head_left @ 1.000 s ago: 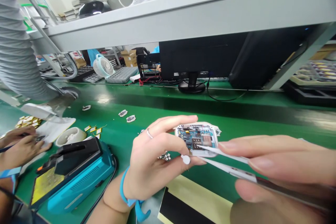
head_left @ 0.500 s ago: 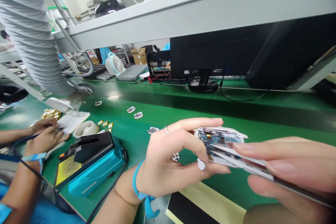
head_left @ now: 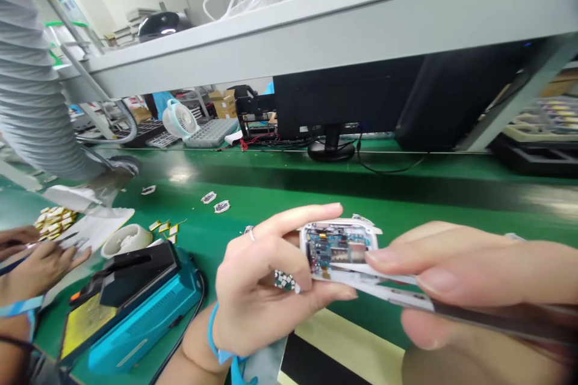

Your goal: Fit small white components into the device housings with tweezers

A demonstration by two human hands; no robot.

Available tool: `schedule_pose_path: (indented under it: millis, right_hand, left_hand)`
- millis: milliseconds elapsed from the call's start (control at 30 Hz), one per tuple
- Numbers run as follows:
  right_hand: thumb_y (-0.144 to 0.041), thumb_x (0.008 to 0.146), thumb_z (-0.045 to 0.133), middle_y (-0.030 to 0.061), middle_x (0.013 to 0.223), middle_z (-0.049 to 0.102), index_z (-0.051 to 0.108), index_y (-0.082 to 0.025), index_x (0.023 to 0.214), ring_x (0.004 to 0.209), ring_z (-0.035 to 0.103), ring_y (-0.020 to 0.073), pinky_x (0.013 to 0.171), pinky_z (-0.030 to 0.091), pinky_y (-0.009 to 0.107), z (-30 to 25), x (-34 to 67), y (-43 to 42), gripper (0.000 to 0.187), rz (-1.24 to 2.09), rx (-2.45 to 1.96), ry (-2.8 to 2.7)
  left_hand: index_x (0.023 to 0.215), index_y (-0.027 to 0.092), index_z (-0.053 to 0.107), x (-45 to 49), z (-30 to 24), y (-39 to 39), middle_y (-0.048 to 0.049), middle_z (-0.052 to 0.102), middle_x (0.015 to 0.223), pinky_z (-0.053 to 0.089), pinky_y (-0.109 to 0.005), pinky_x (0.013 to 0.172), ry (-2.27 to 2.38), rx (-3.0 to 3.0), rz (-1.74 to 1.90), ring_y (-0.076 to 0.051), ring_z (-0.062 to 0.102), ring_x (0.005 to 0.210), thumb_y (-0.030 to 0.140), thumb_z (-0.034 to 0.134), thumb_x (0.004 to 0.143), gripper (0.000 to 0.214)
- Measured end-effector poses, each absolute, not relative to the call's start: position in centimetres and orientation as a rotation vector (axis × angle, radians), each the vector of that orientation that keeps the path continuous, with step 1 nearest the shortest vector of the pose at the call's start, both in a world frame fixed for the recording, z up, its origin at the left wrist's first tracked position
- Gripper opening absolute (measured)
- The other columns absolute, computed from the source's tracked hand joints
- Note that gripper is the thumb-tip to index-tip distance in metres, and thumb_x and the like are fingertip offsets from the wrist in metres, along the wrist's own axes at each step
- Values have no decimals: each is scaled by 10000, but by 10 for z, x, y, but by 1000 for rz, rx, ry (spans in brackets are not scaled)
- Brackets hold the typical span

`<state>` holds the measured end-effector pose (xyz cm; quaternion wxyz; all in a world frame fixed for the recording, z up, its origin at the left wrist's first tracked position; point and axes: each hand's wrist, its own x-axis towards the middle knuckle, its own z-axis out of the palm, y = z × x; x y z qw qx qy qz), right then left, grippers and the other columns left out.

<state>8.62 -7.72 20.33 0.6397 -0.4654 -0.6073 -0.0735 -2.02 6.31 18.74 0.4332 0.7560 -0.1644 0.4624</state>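
Left hand: the left hand (head_left: 255, 292) is curled nearly shut, pinching the white-framed circuit board (head_left: 338, 246) between its index finger along the top edge and its lower fingers and thumb beneath; a metal ring (head_left: 251, 234) sits on one finger, and a blue wrist strap (head_left: 213, 337) circles the wrist.
Right hand: the right hand (head_left: 478, 277) is closed around long white-tipped tweezers (head_left: 388, 292), fingers stacked along the shaft.
Handling: the tweezer tips lie against the board's lower edge, so small finger movements with both hands braced close together give the steadiest control.
Board: it lies between both hands, held above the table, its blue components facing up; the exact contact point of the tips is partly hidden.
Beside the left hand: a small black-and-white patterned part (head_left: 284, 281) shows just beyond the palm.
Below the hands: a yellow-and-black mat (head_left: 343, 349) lies on the table.
Left of the hands: a teal soldering station (head_left: 144, 307) and a white ceramic dish (head_left: 124, 240) stand on the green table (head_left: 271, 192).
Farther left: a co-worker's hands (head_left: 38, 264) work near a pile of small gold parts (head_left: 54, 222).
Ahead: a black monitor (head_left: 343, 96) stands beyond the hands.
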Motion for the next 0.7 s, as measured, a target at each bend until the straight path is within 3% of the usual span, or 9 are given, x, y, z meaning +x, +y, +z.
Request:
schedule_pose_path:
  millis: [100,300,500,700]
  right_hand:
    - [-203,665,707,12,754,673,659,-252,843,639,627,201,516,553,308,209,72,-75,190,-196,-1092,-1200]
    - [-254,629,734,21,763,675,657,-231,804,612,620,198,494,530,314,215,59,-75,193,-229,-1160,-1168]
    - [-368,618,728,48,741,672,663,-221,760,608,613,203,491,532,321,216,65,-79,214,-120,-1118,-1211]
    - [-373,650,704,16,718,678,665,-241,745,582,622,186,496,529,299,218,62,-78,167,-172,-1141,-1164]
  left_hand:
    - [614,146,430,-21,188,64,-101,585,1100,553,-242,596,-429,1889,1162,-189,631,836,150,692,659,265]
    - [629,139,460,-22,189,63,-99,582,1103,556,-246,664,-474,1919,1188,-205,610,915,126,712,628,252]
    - [650,132,525,-24,189,63,-96,553,1135,557,-261,648,-518,1947,1179,-179,630,831,121,659,690,140]
    - [695,125,580,-27,191,64,-92,545,1134,548,-240,695,-534,2047,1158,-164,620,839,113,692,651,121]
